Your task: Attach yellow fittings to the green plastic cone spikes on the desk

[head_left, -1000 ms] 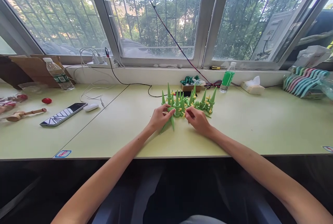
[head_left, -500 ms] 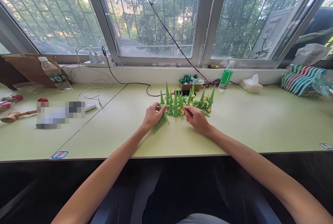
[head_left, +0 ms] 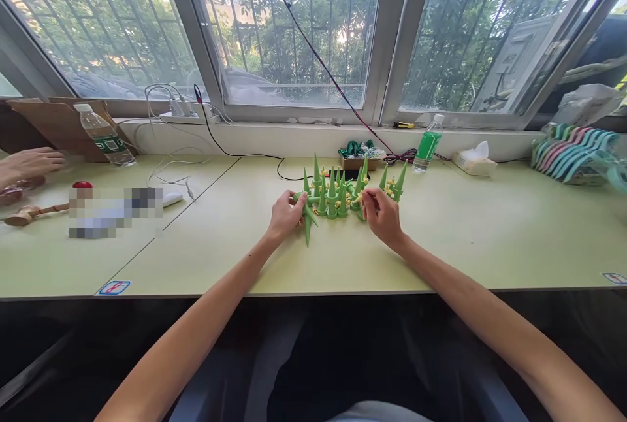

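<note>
Green pointed cones with small yellow parts among them stand clustered near the middle of the table. At the cluster's left side my left hand is closed around a green cone piece, its points tilted down toward me. My right hand is at the front right of the cluster, thumb and fingers pinched on a small yellow piece. The fingers partly cover that piece, and the hand hides some of the cones behind it.
Behind the cones are a small box and a water bottle. Tissues and colourful hangers lie right. Leftward are another bottle, white cables, a wooden mallet-like toy and another person's hand.
My right hand has shifted right along the cones. The green piece in my left hand has turned, its points now more downward. Another person's hand has come in at the far left.
</note>
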Demonstrator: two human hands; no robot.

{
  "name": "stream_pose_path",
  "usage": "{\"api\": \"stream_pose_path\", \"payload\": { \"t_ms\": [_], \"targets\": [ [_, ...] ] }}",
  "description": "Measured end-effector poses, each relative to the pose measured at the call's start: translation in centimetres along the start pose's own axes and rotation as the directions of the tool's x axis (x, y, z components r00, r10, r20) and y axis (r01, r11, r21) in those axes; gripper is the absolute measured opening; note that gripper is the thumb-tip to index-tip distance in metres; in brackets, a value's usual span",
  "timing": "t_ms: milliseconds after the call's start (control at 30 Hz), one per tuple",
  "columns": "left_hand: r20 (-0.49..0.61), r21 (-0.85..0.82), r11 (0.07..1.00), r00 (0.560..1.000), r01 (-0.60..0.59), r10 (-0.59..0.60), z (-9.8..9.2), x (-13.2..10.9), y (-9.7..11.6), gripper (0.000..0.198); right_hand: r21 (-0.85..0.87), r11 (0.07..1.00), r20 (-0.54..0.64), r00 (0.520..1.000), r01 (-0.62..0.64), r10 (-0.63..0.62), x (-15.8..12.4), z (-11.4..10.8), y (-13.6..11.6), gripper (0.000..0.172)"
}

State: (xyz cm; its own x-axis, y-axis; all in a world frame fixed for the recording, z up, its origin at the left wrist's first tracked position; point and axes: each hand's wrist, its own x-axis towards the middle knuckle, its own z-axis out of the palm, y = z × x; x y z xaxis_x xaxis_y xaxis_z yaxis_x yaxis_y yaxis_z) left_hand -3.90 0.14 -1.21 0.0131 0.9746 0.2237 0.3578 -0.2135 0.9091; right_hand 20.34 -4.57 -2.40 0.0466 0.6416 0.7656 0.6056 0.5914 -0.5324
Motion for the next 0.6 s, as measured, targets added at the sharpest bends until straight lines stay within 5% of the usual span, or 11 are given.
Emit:
{"api": "stream_pose_path", "payload": {
  "t_ms": [200, 300, 467, 600],
  "targets": [
    [-0.083, 0.073, 0.969, 0.967, -0.237, 0.243, 0.4, -1.0, 1.3, 0.036, -0.050, 0.998, -0.192, 0.981, -0.042, 0.031, 0.5, -0.9, 0.6, 0.031],
    [-0.020, 0.039, 0.938, 0.938, -0.344, 0.345, 1.0, -1.8, 1.6, 0.035, -0.060, 0.997, -0.200, 0.979, -0.040, 0.027, 0.3, -0.7, 0.4, 0.031],
    [0.184, -0.085, 0.937, 0.919, -0.339, 0.350, 2.3, -2.7, 1.8, 0.040, -0.089, 0.992, -0.016, 0.996, 0.088, -0.090, -0.8, 0.5, -0.4, 0.027],
    [0.223, -0.165, 0.943, 0.921, -0.288, 0.320, 2.6, -2.9, 1.8, 0.039, -0.061, 0.968, 0.171, 0.958, 0.244, -0.230, -1.7, 1.6, -0.6, 0.024]
  ]
}}
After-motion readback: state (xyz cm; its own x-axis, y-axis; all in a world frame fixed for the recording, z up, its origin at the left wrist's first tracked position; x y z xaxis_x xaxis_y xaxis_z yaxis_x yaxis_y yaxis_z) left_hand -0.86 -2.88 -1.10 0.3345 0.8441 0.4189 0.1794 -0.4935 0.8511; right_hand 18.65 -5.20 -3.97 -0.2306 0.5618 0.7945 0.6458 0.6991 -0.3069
